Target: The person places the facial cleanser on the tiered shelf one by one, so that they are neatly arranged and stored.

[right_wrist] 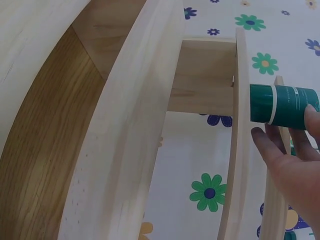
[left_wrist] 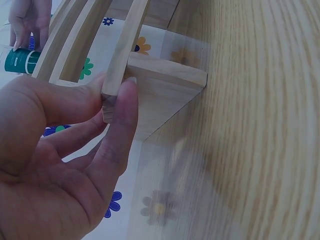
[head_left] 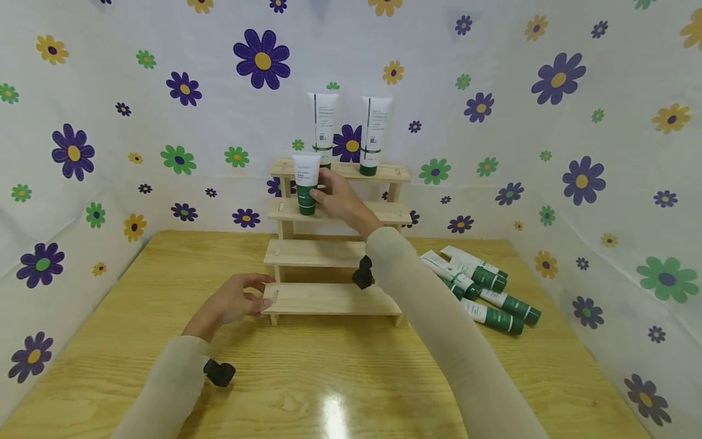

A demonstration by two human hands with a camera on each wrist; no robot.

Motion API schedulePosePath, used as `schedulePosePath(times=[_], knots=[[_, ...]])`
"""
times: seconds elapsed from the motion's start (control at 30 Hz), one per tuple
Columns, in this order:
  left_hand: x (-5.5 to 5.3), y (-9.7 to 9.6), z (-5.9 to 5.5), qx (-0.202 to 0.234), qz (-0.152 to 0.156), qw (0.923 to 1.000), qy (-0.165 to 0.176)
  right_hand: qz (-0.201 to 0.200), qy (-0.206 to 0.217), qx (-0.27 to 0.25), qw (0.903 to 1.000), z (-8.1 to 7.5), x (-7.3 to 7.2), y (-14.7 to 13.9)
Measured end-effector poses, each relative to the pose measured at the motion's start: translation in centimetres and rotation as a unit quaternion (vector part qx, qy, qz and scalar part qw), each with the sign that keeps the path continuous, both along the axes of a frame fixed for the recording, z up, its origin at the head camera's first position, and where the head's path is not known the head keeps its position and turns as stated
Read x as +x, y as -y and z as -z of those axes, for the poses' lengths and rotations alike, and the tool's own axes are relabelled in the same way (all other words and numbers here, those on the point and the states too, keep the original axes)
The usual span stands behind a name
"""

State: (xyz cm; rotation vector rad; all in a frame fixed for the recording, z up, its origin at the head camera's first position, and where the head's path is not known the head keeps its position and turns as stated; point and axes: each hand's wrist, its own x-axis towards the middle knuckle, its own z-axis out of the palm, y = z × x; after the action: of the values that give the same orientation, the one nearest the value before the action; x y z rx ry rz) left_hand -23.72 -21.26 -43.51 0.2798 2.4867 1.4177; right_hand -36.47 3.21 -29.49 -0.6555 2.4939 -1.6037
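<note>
A four-tier wooden display stand (head_left: 334,299) is in the middle of the head view. My right hand (head_left: 344,200) grips a white and green squeeze tube (head_left: 306,174), cap down, at the left end of the second tier from the top. In the right wrist view its green cap (right_wrist: 261,103) meets the shelf board. With thumb and fingers, my left hand (left_wrist: 75,150) pinches the left end of the lowest shelf board (left_wrist: 122,60). Two taller tubes stand on the top tier, one tube (head_left: 325,122) behind the held one and another tube (head_left: 376,131) to the right.
Several white and green tubes (head_left: 496,317) lie in a loose pile on the wooden table (head_left: 307,378), right of the stand. Behind and at both sides hangs a white cloth (head_left: 219,110) with printed flowers.
</note>
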Motion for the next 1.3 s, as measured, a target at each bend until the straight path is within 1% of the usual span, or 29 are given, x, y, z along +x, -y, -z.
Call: schedulePosePath(times=[0.13,0.2,0.33,0.4,0.5,0.57,0.7,0.8,0.9,1.0,1.07,1.2,1.3], knots=[[-0.1,0.0,0.1,0.003,0.002,1.0000,-0.005,-0.012,0.002,0.007,0.9999,-0.2,0.2,-0.8],[-0.1,0.0,0.2,0.003,-0.003,1.0000,-0.003,-0.021,0.004,0.000,0.9998,-0.4,0.3,-1.5],[-0.1,0.1,0.2,0.001,-0.001,1.0000,-0.003,-0.031,0.005,-0.020,0.9993,-0.9,0.5,-3.7],[-0.1,0.1,0.2,0.002,0.003,1.0000,-0.006,-0.030,0.004,-0.016,0.9994,-1.3,0.5,-5.0],[0.0,0.1,0.1,0.004,0.008,0.9999,-0.010,-0.024,0.005,0.022,0.9995,-2.1,0.8,-7.2],[0.0,0.1,0.1,0.006,0.012,0.9998,-0.013,-0.017,0.000,0.063,0.9979,-2.6,1.0,-8.8],[0.0,0.1,0.0,0.012,0.011,0.9998,-0.009,0.004,-0.022,0.137,0.9904,-3.1,1.2,-12.5],[0.0,0.1,0.0,0.012,0.007,0.9999,-0.005,0.028,-0.032,0.170,0.9845,-3.2,1.4,-15.4],[0.0,0.0,0.0,0.011,0.004,0.9999,-0.004,0.045,-0.031,0.199,0.9784,-3.2,1.7,-18.2],[0.0,0.0,0.1,0.012,0.003,0.9999,-0.004,0.046,-0.018,0.233,0.9712,-2.8,2.1,-20.4],[-0.1,0.0,0.1,0.012,0.003,0.9999,-0.003,0.037,-0.006,0.257,0.9655,-2.1,2.2,-21.4],[0.0,0.1,0.0,0.007,-0.001,1.0000,0.003,0.013,0.013,0.305,0.9521,-0.1,2.0,-22.9],[0.0,0.1,0.0,0.006,-0.003,1.0000,0.006,0.000,0.040,0.327,0.9441,1.5,2.0,-23.5]])
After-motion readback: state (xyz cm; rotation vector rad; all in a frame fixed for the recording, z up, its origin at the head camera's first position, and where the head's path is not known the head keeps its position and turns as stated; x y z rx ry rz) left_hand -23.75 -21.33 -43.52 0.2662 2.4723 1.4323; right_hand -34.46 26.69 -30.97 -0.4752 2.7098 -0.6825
